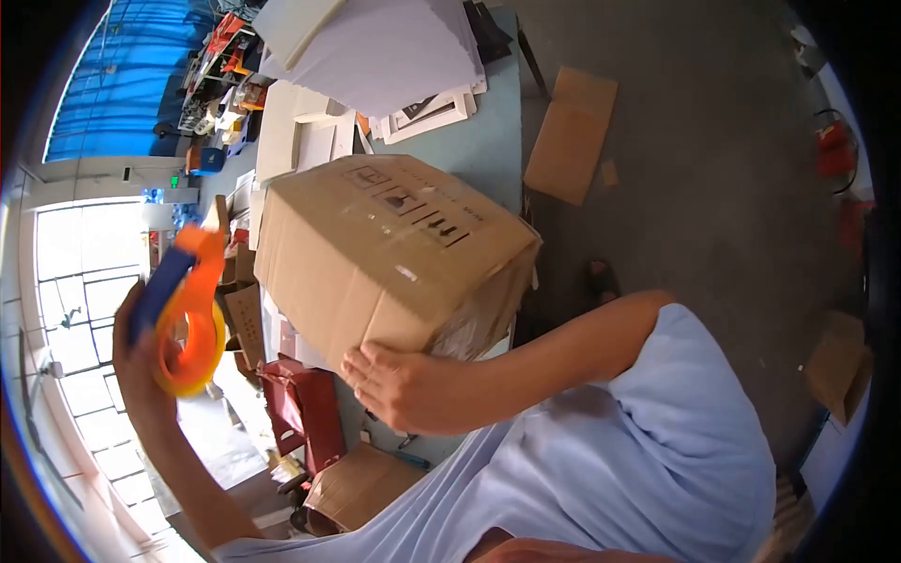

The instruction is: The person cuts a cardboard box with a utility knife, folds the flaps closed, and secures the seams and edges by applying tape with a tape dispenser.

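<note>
My left hand [139, 342] is raised at the left, its fingers wrapped round the dark blue handle of an orange tape dispenser [195, 305]. A roll of yellow-edged tape sits on the dispenser, which is apart from the box. In the middle, a brown cardboard box [375, 239] rests at an angle at the table's edge, with printed handling marks on one face. Clear tape shines on its near side. My right hand [399, 387] grips the box's lower near edge, fingers pointing left. The box's underside is hidden.
The blue-green table [497, 113] carries a stack of pale sheets [385, 56] behind the box. A flat cardboard piece [572, 136] lies on the grey floor. Below the box are a dark red case [305, 413] and another carton [361, 483]. Bright windows stand left.
</note>
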The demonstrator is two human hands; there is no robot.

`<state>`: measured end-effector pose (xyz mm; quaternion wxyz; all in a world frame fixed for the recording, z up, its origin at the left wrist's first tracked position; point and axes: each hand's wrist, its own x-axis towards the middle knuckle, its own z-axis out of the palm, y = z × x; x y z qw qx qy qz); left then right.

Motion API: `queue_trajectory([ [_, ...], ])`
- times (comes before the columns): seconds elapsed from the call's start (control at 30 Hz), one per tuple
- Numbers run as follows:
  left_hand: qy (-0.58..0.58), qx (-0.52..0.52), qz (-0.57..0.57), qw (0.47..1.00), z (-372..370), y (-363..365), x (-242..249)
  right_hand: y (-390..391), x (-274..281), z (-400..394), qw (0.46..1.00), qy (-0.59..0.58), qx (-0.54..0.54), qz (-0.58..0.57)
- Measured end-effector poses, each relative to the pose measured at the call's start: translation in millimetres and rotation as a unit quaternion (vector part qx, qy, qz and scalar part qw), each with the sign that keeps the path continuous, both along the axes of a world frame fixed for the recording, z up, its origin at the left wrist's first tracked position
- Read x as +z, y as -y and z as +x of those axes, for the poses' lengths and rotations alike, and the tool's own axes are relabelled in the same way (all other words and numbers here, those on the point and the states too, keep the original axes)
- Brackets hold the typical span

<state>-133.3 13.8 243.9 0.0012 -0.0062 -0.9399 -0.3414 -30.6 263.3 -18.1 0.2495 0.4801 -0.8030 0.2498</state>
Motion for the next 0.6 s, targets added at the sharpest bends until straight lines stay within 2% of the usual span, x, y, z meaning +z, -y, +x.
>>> queue_trajectory([
  [0.07,0.033,-0.063,-0.045,0.996,-54.4,-94.7,3.9,-5.1,2.0,-4.8,1.0,-0.028,-0.004,0.004],
  [0.13,0.171,-0.063,-0.151,0.972,-112.2,-168.7,-2.9,-6.6,3.7,-6.6,0.996,-0.055,0.009,0.065],
  [0.2,0.169,-0.171,-0.141,0.96,-148.7,-227.1,-52.5,-7.0,2.2,-9.8,0.996,-0.068,0.029,0.058],
  [0.27,0.245,-0.21,-0.194,0.926,-178.5,-276.8,-91.2,-14.4,3.9,-13.0,0.993,-0.062,0.076,0.062],
  [0.3,0.265,-0.215,-0.208,0.917,-192.8,-293.5,-112.6,-18.0,3.0,-14.0,0.996,-0.07,0.046,0.035],
  [0.47,0.395,-0.203,-0.218,0.869,-231.8,-331.5,-213.3,1.6,-9.6,-9.7,0.997,-0.028,0.067,-0.013],
  [0.53,0.442,-0.187,-0.242,0.843,-229.5,-332.0,-249.0,-4.0,-9.1,-10.3,0.997,-0.07,0.033,-0.028],
  [0.6,0.517,-0.194,-0.3,0.778,-221.1,-318.1,-275.4,1.1,-10.6,-10.1,0.996,-0.066,0.038,-0.042],
])
